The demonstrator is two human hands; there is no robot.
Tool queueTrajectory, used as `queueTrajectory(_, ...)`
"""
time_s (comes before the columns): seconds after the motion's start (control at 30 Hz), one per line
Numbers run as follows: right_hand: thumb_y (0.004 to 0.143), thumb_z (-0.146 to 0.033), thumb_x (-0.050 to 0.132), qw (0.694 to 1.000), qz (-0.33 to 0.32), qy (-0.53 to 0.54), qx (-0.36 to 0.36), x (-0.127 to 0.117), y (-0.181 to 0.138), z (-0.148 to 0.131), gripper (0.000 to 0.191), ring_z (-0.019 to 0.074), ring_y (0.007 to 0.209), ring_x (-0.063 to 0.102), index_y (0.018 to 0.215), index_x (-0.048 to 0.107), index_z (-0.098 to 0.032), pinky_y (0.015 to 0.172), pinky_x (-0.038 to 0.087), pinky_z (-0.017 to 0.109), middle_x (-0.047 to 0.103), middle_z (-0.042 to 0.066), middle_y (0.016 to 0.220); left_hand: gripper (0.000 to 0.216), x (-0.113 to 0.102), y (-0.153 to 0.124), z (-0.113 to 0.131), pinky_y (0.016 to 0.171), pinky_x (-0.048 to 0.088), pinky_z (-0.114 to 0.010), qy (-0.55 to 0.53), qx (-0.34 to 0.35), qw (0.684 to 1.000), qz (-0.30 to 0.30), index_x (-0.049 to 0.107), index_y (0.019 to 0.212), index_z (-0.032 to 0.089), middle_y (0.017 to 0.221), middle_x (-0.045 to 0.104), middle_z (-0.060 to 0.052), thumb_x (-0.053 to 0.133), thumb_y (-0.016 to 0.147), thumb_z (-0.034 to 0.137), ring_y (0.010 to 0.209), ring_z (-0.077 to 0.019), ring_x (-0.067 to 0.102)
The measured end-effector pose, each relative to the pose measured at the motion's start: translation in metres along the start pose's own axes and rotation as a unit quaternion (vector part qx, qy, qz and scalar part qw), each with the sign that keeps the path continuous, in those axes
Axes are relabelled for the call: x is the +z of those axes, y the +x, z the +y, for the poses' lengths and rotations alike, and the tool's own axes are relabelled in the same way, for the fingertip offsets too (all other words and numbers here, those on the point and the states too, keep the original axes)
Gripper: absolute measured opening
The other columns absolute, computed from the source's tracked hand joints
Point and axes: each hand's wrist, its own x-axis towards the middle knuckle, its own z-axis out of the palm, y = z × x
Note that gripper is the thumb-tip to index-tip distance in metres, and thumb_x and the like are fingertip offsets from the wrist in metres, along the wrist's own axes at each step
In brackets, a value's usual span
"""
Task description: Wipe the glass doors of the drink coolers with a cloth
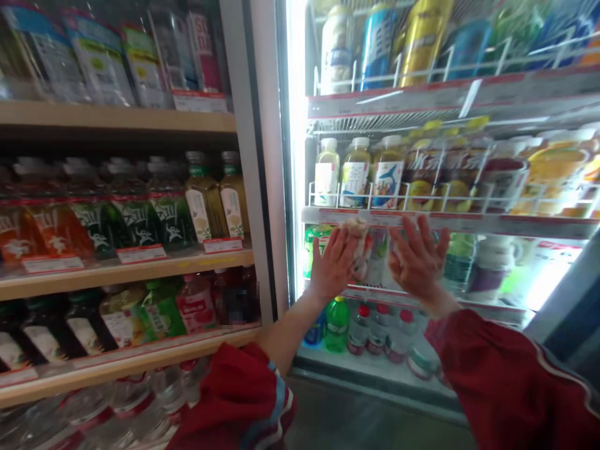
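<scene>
My left hand (334,262) reaches into the lit drinks fridge, its fingers over a crumpled pale cloth (357,229) at the front edge of the middle shelf. Part of the cloth is hidden behind the fingers and blurred. To its right, my right hand (419,259) is raised with the fingers spread and nothing in it, just under the same shelf's price strip (469,222). Above the hands stand tea bottles (355,175) with white caps, behind a white wire rail. Bottles on the shelf behind the hands are partly covered by them.
On the left, an open wooden shelf unit (117,269) holds rows of bottled drinks. A grey upright post (262,156) separates it from the fridge. Cans (379,47) line the fridge's upper shelf. A green bottle (336,325) and red-capped bottles (360,331) stand at the bottom.
</scene>
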Motion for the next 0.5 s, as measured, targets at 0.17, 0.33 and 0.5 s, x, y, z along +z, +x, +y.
queueTrajectory(0.17, 0.085, -0.027, 0.051, 1.0, 0.003, -0.004, 0.002, -0.001, 0.001, -0.001, 0.054, 0.0268, 0.141, 0.028, 0.139, 0.041, -0.026, 0.114, 0.013, 0.055, 0.043, 0.009, 0.146, 0.051, -0.004, 0.001, -0.017, 0.117, -0.002, -0.05, -0.02, -0.041, 0.999, -0.018, 0.035, 0.143, 0.02, 0.147, 0.039, -0.013, 0.042, 0.093, 0.028, 0.143, -0.0226, 0.021)
queueTrajectory(0.33, 0.085, -0.028, 0.05, 1.0, -0.008, 0.007, 0.025, 0.0, 0.0, 0.0, 0.047, 0.0282, 0.138, 0.034, 0.132, 0.049, -0.025, 0.112, 0.016, 0.057, 0.048, 0.009, 0.142, 0.056, -0.011, 0.005, -0.048, 0.116, -0.005, -0.053, -0.012, -0.209, 0.977, 0.042, 0.022, 0.147, 0.019, 0.154, 0.025, -0.014, 0.036, 0.095, 0.034, 0.144, -0.0238, 0.015)
queueTrajectory(0.5, 0.085, -0.03, 0.05, 0.999, -0.012, 0.0, 0.035, 0.002, -0.003, 0.003, 0.045, 0.0282, 0.136, 0.036, 0.129, 0.052, -0.024, 0.112, 0.016, 0.056, 0.05, 0.009, 0.14, 0.053, -0.006, -0.006, -0.022, 0.117, 0.0, -0.051, -0.012, -0.153, 0.988, -0.006, 0.028, 0.145, 0.015, 0.15, 0.033, -0.017, 0.037, 0.095, 0.03, 0.144, -0.0225, 0.014)
